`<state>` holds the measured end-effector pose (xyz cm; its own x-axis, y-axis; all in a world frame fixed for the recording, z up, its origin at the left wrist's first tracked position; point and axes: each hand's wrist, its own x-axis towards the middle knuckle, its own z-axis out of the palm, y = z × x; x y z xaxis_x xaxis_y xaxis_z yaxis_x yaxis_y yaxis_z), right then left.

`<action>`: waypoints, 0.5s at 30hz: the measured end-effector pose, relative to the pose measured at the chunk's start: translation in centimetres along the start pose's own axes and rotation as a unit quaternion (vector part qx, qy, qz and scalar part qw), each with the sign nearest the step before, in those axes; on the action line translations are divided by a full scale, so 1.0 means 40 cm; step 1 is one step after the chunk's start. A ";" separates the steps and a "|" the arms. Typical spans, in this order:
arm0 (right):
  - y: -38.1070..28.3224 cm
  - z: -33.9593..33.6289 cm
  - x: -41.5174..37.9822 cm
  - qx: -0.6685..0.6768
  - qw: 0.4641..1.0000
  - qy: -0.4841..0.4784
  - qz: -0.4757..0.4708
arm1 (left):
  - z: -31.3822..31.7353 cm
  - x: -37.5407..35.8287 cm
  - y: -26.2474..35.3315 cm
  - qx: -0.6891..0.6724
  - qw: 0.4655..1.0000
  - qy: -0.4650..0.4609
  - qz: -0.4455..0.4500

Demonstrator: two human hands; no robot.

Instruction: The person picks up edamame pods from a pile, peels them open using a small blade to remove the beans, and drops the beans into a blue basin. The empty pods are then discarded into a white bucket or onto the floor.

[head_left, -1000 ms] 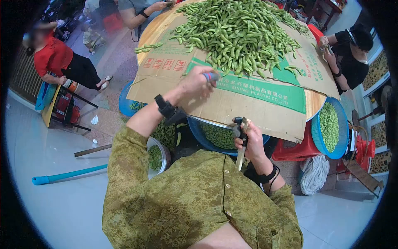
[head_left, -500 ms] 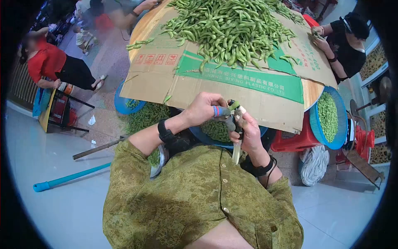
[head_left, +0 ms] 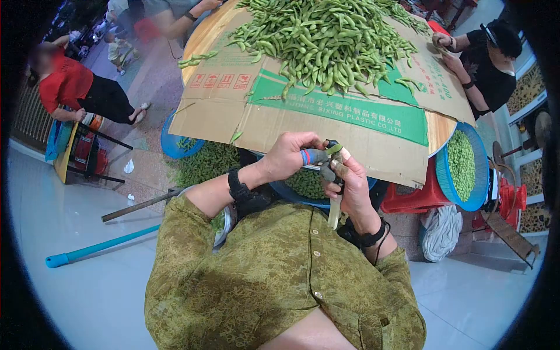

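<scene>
- While pinched in left hand [head_left: 289,154] fingertips above blue basin [head_left: 280,189], pod [head_left: 333,149] meets small tool gripped in right hand [head_left: 349,186].
- Best kept close over basin, grip firm.
- Beyond: cardboard [head_left: 326,125] on round table, pod heap [head_left: 326,38], side basket [head_left: 464,169], tiled floor, others seated.

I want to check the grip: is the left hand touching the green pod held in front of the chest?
Touching. In the head view the left hand pinches the green pod with its taped fingertips, no gap visible, while the right hand holds a tool against it.
</scene>
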<state>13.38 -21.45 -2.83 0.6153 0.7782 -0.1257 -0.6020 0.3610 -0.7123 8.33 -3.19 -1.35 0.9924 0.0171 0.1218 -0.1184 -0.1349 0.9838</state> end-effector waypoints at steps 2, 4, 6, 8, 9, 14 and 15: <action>0.005 -0.022 0.004 -0.003 1.000 -0.029 0.001 | -0.013 0.006 0.023 -0.077 0.995 -0.031 -0.046; -0.009 -0.017 -0.003 0.011 0.998 -0.055 0.013 | -0.030 0.013 0.025 -0.153 0.982 -0.062 -0.091; -0.020 -0.009 -0.006 0.024 0.996 -0.081 0.024 | -0.043 0.019 -0.002 -0.340 0.917 -0.153 -0.138; -0.026 -0.006 -0.006 0.088 0.989 -0.107 0.058 | -0.031 0.022 -0.016 -0.391 0.894 -0.160 -0.151; -0.025 -0.007 -0.004 0.088 0.989 -0.107 0.059 | -0.028 0.022 -0.022 -0.442 0.866 -0.165 -0.163; -0.009 -0.038 0.016 0.195 0.972 -0.093 0.087 | -0.040 0.040 -0.022 -0.039 0.992 -0.108 0.060; -0.012 -0.032 0.013 0.195 0.972 -0.093 0.088 | -0.037 0.041 -0.004 0.294 0.914 -0.041 0.277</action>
<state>14.64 -21.88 -3.44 0.4040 0.9121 -0.0693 -0.8594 0.3525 -0.3704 9.91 -1.69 -1.13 0.7871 -0.2867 0.5461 -0.5897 -0.6091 0.5302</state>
